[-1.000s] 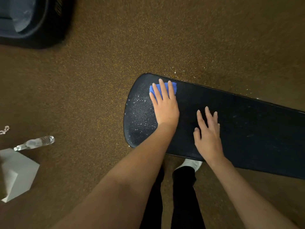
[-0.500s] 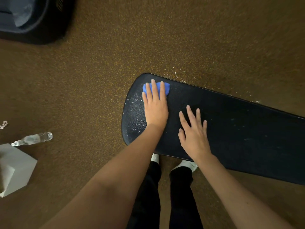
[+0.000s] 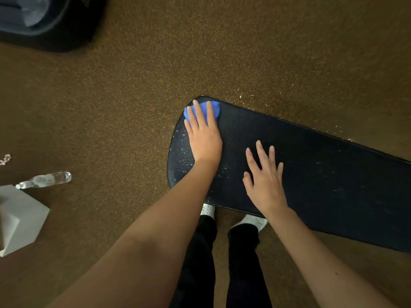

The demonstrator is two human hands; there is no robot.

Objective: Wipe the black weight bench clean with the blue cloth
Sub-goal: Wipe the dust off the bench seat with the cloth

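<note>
The black weight bench (image 3: 322, 174) stretches from the middle of the view to the right edge, its rounded end on the left. White specks dot the pad near that end. My left hand (image 3: 203, 134) lies flat on the blue cloth (image 3: 213, 107) and presses it onto the far corner of the rounded end; only the cloth's top shows past my fingers. My right hand (image 3: 264, 181) rests flat on the pad with its fingers spread and holds nothing.
Brown speckled floor surrounds the bench. A clear plastic bottle (image 3: 44, 180) lies on the floor at the left beside a white box (image 3: 20, 218). A dark bin-like object (image 3: 49, 18) sits at the top left. My legs and white shoes (image 3: 253, 221) stand under the near edge.
My left hand has slid the blue cloth leftward toward the rounded end's far corner. My right hand has also shifted left along the pad.
</note>
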